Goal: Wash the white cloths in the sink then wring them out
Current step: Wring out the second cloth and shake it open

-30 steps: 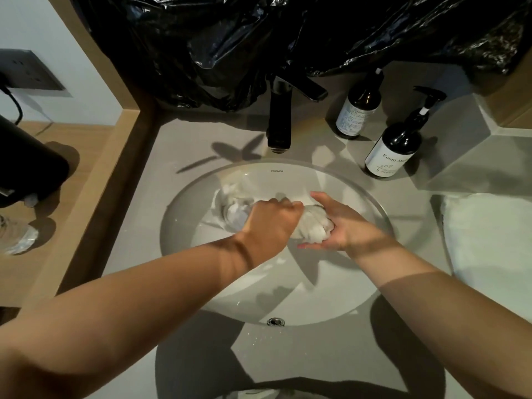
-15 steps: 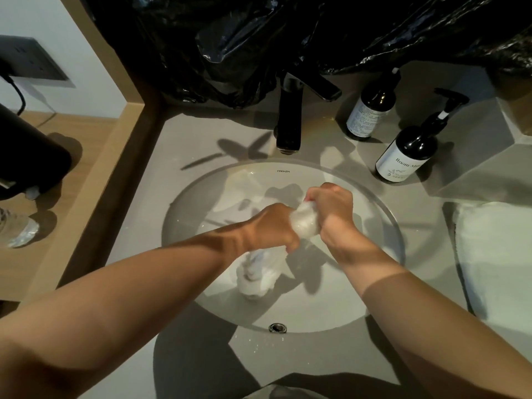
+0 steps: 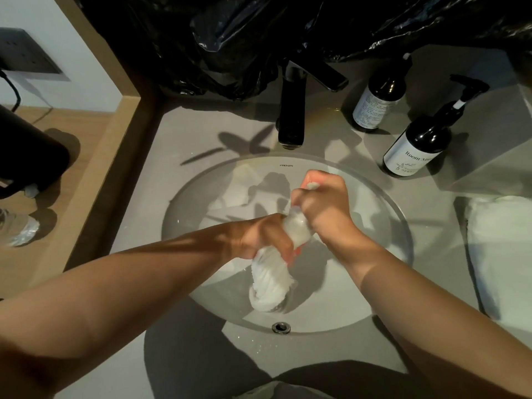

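A wet white cloth [image 3: 272, 280] is twisted into a thick rope above the round white sink [image 3: 385, 226]. My left hand [image 3: 259, 237] grips its middle, and the loose lower end hangs bunched toward the basin floor. My right hand [image 3: 319, 205] grips the upper end, with a small tip of cloth poking out above the fist. Both fists sit close together over the basin. More white cloth [image 3: 244, 194] lies in the back of the sink, partly in shadow.
A black faucet [image 3: 292, 110] stands behind the basin. Two dark bottles [image 3: 377, 105] [image 3: 417, 145] sit at the back right of the grey counter [image 3: 184, 133]. A white towel [image 3: 501, 254] lies on the right. Black plastic [image 3: 230, 38] hangs behind. A wooden ledge [image 3: 95, 156] borders the left.
The cloth came up from the basin floor and is now twisted between both fists. My right hand rose above the left, and the hanging end dropped lower.
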Demonstrator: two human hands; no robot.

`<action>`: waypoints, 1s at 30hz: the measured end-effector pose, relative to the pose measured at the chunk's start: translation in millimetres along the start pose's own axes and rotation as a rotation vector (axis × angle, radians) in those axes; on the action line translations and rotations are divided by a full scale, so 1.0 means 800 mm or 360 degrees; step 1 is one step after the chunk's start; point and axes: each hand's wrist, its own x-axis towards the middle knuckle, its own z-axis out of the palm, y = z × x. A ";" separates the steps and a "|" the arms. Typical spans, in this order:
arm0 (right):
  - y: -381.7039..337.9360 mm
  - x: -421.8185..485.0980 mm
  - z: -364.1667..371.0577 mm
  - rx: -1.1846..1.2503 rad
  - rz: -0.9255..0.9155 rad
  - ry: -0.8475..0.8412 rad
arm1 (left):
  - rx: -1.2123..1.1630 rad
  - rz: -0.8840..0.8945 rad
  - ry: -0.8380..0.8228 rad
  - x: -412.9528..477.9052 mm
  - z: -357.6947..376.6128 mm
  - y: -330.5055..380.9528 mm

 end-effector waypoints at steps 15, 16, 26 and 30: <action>-0.012 0.005 -0.021 0.0314 -0.0075 0.0037 | 0.0863 0.0092 0.0742 0.015 0.000 0.029; -0.015 0.005 -0.018 0.0277 -0.0051 0.0123 | 0.0818 0.0096 0.0747 0.016 0.003 0.028; -0.033 0.001 -0.016 0.0199 -0.0004 0.0130 | 0.0273 0.0040 0.0255 0.007 0.000 0.022; -0.038 -0.002 -0.012 0.0114 -0.0042 0.0020 | 0.0046 0.0041 -0.0012 0.001 -0.003 0.019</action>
